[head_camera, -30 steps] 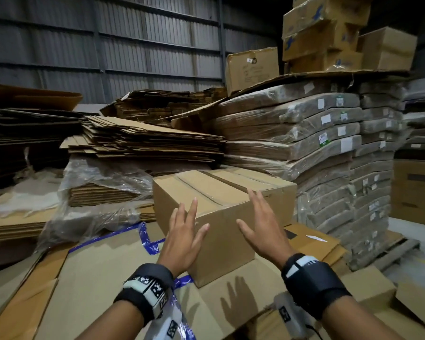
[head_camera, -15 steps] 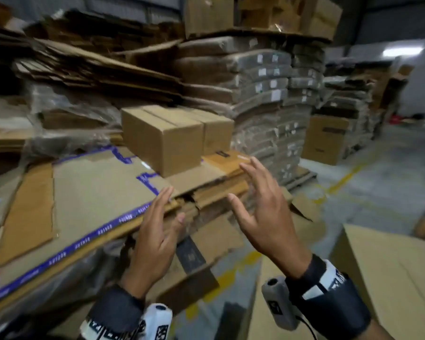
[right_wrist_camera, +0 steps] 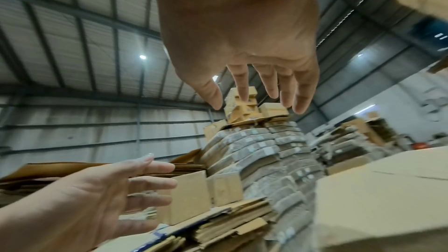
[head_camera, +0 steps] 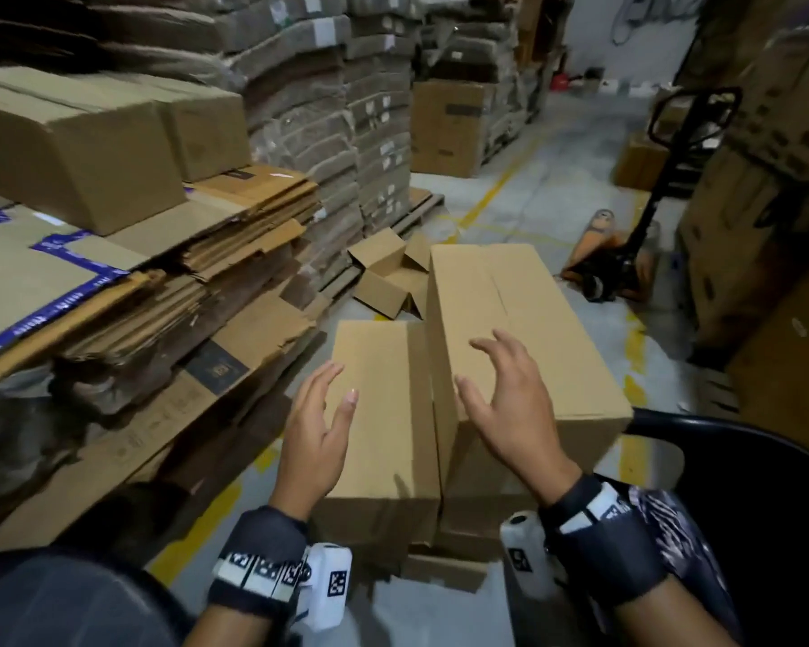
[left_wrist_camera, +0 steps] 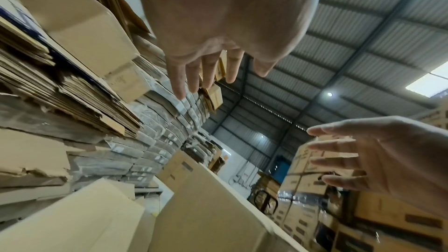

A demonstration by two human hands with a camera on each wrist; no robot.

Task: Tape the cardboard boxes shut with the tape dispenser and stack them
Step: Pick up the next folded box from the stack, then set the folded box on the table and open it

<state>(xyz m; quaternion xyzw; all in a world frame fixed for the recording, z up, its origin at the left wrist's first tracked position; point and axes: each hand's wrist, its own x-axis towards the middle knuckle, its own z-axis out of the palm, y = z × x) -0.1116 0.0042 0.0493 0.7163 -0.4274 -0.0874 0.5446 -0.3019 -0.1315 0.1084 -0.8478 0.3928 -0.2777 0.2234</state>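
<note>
My left hand and right hand hover empty, fingers spread and relaxed, palms facing each other, above two closed cardboard boxes standing side by side on the concrete floor. The left hand is over the lower box, the right over the taller box, neither plainly touching. To my left, two more closed boxes sit on a stack of flattened cardboard near its right edge; an orange pallet jack stands beyond, and I see no tape dispenser.
</note>
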